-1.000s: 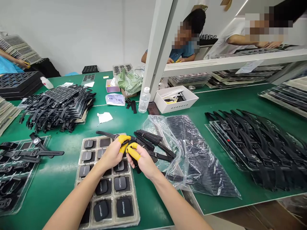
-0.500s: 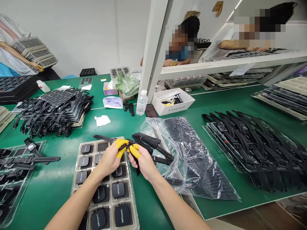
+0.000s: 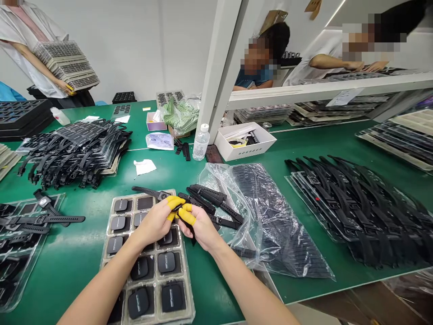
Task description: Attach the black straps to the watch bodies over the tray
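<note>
Place: an assembly workshop for wrist-worn devices, as shown by the bench and the stock.
Bench: a long green work table (image 3: 84, 253) under a white shelf frame (image 3: 219, 67).
Stock: black straps are heaped in piles (image 3: 74, 153) and laid in rows on sheets (image 3: 355, 203).
Trays: black device bodies are held in a compartment tray (image 3: 149, 257); a stack of trays (image 3: 66, 63) is carried by a person.
Staff: co-workers are seated beyond the shelf.

A green-topped workbench (image 3: 338, 144) stands before a plain white wall (image 3: 135, 45), with a slanted white shelf post (image 3: 223, 58) rising from it.
</note>
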The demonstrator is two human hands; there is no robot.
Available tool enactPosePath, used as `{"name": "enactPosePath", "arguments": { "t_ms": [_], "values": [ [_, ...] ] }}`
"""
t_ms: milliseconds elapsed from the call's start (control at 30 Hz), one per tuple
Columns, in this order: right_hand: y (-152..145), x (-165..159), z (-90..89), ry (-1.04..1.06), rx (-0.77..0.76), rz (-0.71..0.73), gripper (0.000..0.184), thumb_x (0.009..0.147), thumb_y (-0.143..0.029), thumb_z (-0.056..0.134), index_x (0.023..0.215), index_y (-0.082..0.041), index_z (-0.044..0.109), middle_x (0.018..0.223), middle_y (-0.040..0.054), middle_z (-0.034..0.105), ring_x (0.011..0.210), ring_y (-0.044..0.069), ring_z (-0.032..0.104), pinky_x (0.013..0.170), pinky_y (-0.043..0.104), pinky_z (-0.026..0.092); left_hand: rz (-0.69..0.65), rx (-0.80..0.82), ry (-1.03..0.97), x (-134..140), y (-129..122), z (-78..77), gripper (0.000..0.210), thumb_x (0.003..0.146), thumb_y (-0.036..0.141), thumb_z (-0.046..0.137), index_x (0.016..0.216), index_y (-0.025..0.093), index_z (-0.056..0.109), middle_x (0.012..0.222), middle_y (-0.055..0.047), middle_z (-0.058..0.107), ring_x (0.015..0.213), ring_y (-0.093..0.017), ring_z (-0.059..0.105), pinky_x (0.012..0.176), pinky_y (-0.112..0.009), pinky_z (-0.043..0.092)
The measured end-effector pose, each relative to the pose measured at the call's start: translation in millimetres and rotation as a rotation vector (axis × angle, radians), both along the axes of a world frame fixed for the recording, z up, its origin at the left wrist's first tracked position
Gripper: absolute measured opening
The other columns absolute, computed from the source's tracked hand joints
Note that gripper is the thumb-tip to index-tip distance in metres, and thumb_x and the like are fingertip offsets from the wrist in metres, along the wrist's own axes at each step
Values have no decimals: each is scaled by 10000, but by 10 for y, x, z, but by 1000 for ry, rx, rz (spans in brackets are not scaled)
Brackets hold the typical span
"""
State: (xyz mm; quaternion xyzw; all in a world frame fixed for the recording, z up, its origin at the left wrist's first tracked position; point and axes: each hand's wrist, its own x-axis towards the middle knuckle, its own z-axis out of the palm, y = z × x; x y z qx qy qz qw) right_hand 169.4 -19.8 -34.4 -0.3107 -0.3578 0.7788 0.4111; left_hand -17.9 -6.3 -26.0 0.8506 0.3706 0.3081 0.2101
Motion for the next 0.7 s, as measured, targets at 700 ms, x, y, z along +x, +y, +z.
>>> {"name": "enactPosePath", "arguments": {
  "t_ms": [700],
  "values": [
    [-62,-7,1,-5,-54,-55,521,795,-650,843,842,-206,573,513,-70,508,451,75,352,438,220,240,-1,-59,6,33,-37,-34,661,840,-10,431,1449,213,560,1410,-111,659,1322,-241,635,1131,-438,562]
  ]
}}
